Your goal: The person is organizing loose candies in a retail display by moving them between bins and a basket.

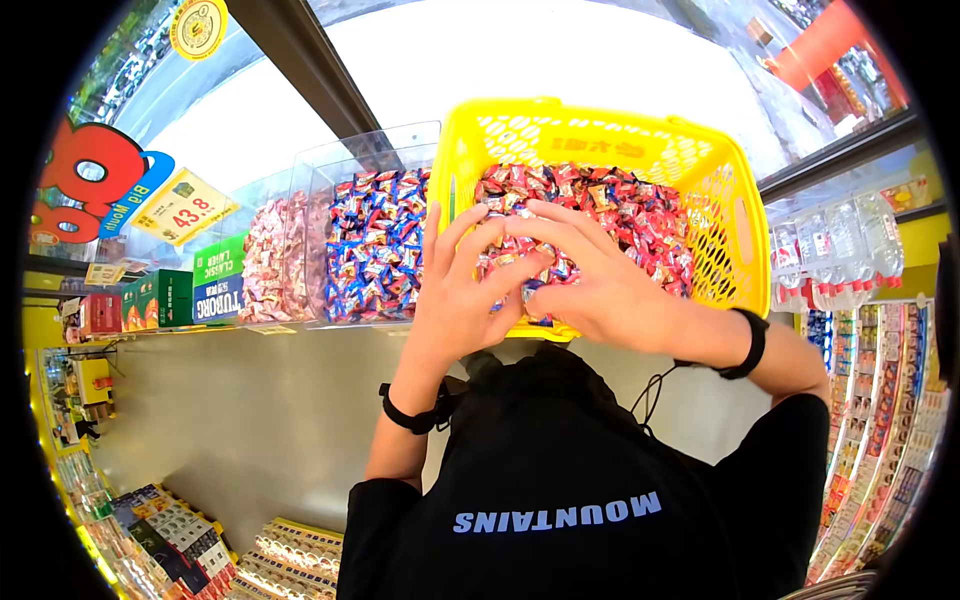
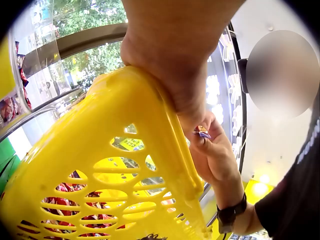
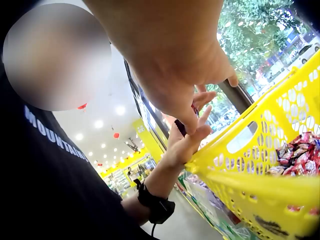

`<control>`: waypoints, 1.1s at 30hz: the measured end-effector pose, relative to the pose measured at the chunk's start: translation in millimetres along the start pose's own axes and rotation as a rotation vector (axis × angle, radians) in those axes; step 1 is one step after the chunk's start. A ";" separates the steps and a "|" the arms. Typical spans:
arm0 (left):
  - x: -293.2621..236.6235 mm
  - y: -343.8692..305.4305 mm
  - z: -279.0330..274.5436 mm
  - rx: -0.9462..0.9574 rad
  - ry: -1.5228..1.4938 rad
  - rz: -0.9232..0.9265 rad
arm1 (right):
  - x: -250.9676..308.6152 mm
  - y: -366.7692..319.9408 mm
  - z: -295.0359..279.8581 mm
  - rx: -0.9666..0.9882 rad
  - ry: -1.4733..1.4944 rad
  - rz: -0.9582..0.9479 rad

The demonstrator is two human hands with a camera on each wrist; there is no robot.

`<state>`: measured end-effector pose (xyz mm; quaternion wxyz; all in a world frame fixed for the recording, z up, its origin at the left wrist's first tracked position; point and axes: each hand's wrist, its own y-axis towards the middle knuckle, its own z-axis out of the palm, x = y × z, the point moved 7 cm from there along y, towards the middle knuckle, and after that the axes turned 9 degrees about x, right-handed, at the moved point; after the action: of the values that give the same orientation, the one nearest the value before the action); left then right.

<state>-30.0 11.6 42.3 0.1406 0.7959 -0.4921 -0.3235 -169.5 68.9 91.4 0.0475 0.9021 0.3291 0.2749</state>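
Note:
A yellow plastic basket [image 1: 742, 205] holds many red-wrapped candies [image 1: 625, 215]. My left hand [image 1: 455, 300] is over its near left rim, fingers loosely spread and thumb reaching toward the other hand. My right hand [image 1: 605, 290] comes in from the right, its fingertips close to the left fingers. In the left wrist view a small wrapped candy [image 2: 202, 132] shows at the right hand's thumb and fingers, which pinch it. The right wrist view shows the left hand [image 3: 182, 147] with fingers apart, partly covered by the right. Black bands circle both wrists.
Left of the basket stand clear bins of blue-and-red candies [image 1: 375, 245] and pink candies [image 1: 272, 260]. Green and blue boxes [image 1: 218, 280] and a price card [image 1: 185, 207] are farther left. Bottled water [image 1: 840, 245] stands at right. A window runs behind, and stocked shelves [image 1: 865, 420] line the right.

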 end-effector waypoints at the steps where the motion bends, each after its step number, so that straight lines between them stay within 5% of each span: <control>1: -0.5 -0.6 0.1 0.023 -0.032 0.023 | -1.2 -4.9 2.8 -0.018 0.020 0.021; 12: -4.4 -12.6 -3.7 0.090 -0.010 0.119 | -10.7 -43.0 21.4 -0.289 -0.102 0.235; 19: -0.2 -23.8 -28.3 0.002 0.045 0.101 | -8.5 -42.5 36.8 -0.263 -0.177 0.322; 27: 81.0 -85.8 -72.7 -0.116 0.371 -0.229 | -19.2 -47.0 44.8 -0.281 -0.098 0.396; 33: 117.7 -114.5 -51.4 0.154 0.339 -0.354 | -17.4 -42.6 47.9 -0.253 -0.096 0.415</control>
<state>118.9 -41.6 -25.5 0.1011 0.9209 -0.3375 -0.1668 -179.4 95.9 31.4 0.1180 0.9494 0.0970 0.2745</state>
